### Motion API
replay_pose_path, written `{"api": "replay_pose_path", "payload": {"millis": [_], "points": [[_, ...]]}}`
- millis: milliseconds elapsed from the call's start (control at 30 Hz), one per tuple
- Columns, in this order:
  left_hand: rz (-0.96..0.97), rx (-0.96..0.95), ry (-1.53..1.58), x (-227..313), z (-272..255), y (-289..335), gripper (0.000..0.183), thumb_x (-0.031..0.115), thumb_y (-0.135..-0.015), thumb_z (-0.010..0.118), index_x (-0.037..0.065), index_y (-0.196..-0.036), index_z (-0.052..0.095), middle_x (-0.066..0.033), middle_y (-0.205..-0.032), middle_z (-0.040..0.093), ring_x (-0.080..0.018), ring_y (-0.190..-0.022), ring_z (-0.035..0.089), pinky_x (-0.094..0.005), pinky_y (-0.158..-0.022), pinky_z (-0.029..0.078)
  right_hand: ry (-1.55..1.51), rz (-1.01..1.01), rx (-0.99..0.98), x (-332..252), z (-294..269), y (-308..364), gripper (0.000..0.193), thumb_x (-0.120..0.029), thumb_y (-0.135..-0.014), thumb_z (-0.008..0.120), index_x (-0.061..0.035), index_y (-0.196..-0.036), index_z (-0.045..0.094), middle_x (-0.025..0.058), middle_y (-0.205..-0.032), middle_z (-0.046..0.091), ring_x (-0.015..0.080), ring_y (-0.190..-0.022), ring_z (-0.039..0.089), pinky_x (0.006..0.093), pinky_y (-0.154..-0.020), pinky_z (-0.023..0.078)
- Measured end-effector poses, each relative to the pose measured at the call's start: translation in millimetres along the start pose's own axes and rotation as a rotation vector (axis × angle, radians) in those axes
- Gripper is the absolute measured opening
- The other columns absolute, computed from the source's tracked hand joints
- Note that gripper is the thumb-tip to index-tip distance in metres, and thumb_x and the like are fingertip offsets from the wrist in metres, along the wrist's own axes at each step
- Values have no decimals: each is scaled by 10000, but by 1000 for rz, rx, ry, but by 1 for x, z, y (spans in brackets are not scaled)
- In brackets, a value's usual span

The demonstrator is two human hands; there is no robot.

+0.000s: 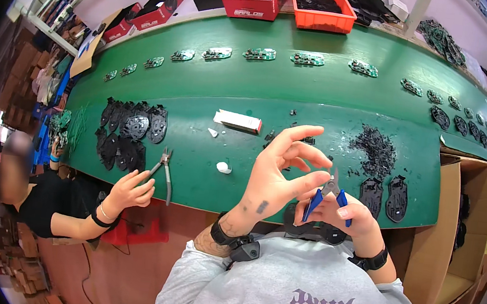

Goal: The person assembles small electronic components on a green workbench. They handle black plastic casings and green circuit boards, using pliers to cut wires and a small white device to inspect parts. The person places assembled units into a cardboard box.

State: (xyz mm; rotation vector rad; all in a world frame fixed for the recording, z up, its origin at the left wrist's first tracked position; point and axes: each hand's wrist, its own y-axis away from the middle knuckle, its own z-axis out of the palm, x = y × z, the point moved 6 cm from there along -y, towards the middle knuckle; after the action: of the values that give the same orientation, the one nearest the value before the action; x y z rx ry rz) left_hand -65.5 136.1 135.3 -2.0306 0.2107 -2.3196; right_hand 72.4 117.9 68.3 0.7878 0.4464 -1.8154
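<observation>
My right hand (352, 216) is closed round blue-handled nippers (343, 204), their short metal jaws pointing up and away from me. Beside the jaws, my left hand (280, 178) has thumb and middle fingertip brought near each other, the index finger stretched above. Anything between those fingertips is too small to make out. Below both hands, at the table's front edge, black plastic shells (332, 234) are partly hidden. Right of them, two black shells (397, 199) lie on the green table (196, 140). Beyond my right hand spreads a heap of small black parts (374, 150).
Left, a co-worker's hand (129, 191) is beside grey-handled pliers (167, 173), near grouped black shells (130, 132). A white box (238, 121) and white cap (223, 167) lie mid-table. Circuit boards (260, 54) line the back, before an orange bin (323, 22). A carton (431, 236) stands right.
</observation>
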Motion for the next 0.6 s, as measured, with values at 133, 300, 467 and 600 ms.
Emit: {"api": "replay_pose_path", "payload": {"millis": [133,300,467,600], "points": [[-53,-31,34,-8,3,-2,518,34,-811,718,17,-1278,495,-73,-896,666,-123,-829,632,-274,-781,492,15,5,20,2,-3,0,800,-407,-754,654,66,-1353,414,186,-1145,557,258,-1057,564,364,-988,409],[13,39,115,-17,1,-6,428,20,-839,688,8,-1227,509,-56,-861,649,-118,-823,627,-261,-774,491,16,31,30,0,2,1,793,-403,-749,653,70,-1343,423,185,-1136,564,253,-1044,571,359,-989,408],[122,229,175,-9,-8,-9,381,38,-868,660,2,-1216,509,-67,-867,649,-122,-839,625,-254,-775,482,54,59,-2,1,3,5,779,-391,-751,644,72,-1338,428,185,-1137,571,246,-1041,575,351,-989,406],[13,103,256,-16,2,-7,442,58,-870,663,3,-1266,475,-83,-889,661,-123,-838,624,-251,-762,477,49,60,-10,0,4,7,778,-387,-750,643,78,-1335,428,188,-1138,571,244,-1049,574,347,-991,404]]}}
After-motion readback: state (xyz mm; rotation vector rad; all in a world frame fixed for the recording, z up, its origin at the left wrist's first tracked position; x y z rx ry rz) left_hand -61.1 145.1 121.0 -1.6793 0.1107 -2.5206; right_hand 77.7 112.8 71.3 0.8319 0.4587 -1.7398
